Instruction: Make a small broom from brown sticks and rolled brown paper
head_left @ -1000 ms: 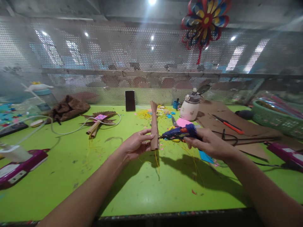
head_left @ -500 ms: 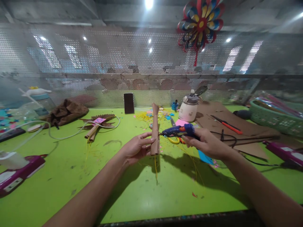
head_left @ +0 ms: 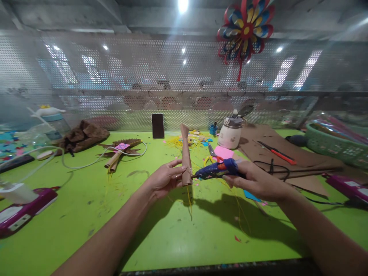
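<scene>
A brown paper roll (head_left: 186,157), with yellow strands hanging from its lower end, stands out from the thumb and fingers of my left hand (head_left: 169,176). My right hand (head_left: 253,178) is wrapped around a dark blue glue gun (head_left: 217,168). Its nozzle is at the right side of the roll, near the lower end; whether it touches I cannot tell. Behind the gun lie scissors (head_left: 212,153) with yellow and red handles and a pink paper piece (head_left: 224,152). To the left rests a brown paper figure (head_left: 122,149) with two rolled tubes and a pink patch.
A phone (head_left: 158,126) leans at the back beside yellow shreds (head_left: 178,141). A white jug (head_left: 230,132) stands behind the gun. Brown paper sheets (head_left: 270,140), a red-handled cutter (head_left: 283,156) and a green basket (head_left: 333,143) are at right. Purple power strips (head_left: 27,209) lie at both sides.
The glue gun's nozzle has moved down along the paper roll toward its lower end. The roll's top has tipped slightly left. Both hands keep their hold.
</scene>
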Available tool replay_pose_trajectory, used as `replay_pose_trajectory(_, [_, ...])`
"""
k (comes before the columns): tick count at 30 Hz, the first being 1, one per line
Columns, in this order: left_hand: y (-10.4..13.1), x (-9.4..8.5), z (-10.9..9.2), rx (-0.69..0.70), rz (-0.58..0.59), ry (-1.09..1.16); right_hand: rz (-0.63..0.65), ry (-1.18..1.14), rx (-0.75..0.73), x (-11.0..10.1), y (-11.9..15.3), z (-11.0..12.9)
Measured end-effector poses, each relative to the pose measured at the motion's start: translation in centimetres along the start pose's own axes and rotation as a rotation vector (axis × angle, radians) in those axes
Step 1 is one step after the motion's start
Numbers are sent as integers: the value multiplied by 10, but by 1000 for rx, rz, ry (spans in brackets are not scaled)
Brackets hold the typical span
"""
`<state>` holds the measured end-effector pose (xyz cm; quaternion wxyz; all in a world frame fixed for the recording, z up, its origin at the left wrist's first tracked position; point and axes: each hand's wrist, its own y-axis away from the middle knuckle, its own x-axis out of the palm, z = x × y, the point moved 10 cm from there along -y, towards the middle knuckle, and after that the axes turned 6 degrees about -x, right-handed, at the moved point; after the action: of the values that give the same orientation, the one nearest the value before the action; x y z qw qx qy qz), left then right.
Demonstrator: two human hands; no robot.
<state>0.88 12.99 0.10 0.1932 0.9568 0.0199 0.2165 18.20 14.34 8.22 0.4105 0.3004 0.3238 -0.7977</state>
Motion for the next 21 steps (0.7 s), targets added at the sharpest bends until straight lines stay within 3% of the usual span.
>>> replay_pose_trajectory(15, [1, 0, -1, -7, -17, 36, 16, 6, -31, 0, 1, 4])
replay_pose_trajectory(21, [2, -9, -11, 92, -101, 99, 59, 23, -29, 2, 2, -4])
